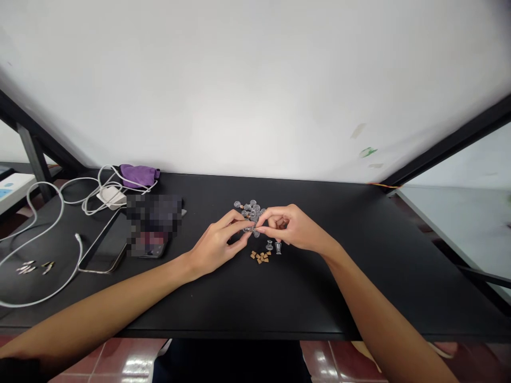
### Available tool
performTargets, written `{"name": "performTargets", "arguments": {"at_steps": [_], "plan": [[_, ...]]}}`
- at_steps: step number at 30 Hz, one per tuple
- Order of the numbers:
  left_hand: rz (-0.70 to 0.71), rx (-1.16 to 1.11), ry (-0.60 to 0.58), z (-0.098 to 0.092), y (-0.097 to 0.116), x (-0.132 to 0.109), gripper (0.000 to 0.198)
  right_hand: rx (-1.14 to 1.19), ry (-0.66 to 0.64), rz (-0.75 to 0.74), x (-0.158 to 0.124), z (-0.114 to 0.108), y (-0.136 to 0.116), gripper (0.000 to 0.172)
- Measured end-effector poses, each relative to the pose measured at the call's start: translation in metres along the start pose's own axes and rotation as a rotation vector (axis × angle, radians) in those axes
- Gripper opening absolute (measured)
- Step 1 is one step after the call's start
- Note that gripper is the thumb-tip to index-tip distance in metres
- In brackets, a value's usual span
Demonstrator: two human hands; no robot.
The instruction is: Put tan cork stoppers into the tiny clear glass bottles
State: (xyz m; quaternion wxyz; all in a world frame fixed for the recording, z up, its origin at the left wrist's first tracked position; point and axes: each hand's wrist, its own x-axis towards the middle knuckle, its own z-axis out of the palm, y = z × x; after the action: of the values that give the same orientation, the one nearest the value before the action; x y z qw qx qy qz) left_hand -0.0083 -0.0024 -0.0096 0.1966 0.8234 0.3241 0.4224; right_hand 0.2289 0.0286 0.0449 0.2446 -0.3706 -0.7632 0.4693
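Observation:
Over the middle of the black table, my left hand [217, 242] pinches a tiny clear bottle [248, 229] between thumb and fingers, tilted on its side. Thumb and forefinger of my right hand [293, 229] are pressed together at the bottle's right end; whatever they grip is too small to make out. Just behind my fingertips lies a pile of similar clear bottles [253, 204], partly hidden by the hands. Two more clear pieces, a waisted one [269, 245] and a tapered one [278, 248], rest below my right hand. Nearer me is a cluster of small tan corks [261, 258].
On the left are a dark tablet [104, 242], a phone [154, 250] partly blurred out, a looped white cable [59, 210], a white charger [112, 197] and a purple cloth pouch [139, 174]. Small metallic bits [27, 267] lie far left. A white wall [255, 96] rises behind the table [223, 308].

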Motion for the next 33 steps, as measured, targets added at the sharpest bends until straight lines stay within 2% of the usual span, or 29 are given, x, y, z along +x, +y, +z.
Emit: {"name": "performTargets", "arguments": {"at_steps": [17, 33], "plan": [[-0.008, -0.002, -0.064, 0.002, -0.004, -0.001, 0.030, 0.005, 0.022, 0.015, 0.003, 0.006, 0.009, 0.026], [-0.060, 0.115, -0.216, -0.001, -0.004, 0.000, 0.026, -0.009, -0.009, 0.023, 0.010, 0.011, 0.018, 0.036]]}}
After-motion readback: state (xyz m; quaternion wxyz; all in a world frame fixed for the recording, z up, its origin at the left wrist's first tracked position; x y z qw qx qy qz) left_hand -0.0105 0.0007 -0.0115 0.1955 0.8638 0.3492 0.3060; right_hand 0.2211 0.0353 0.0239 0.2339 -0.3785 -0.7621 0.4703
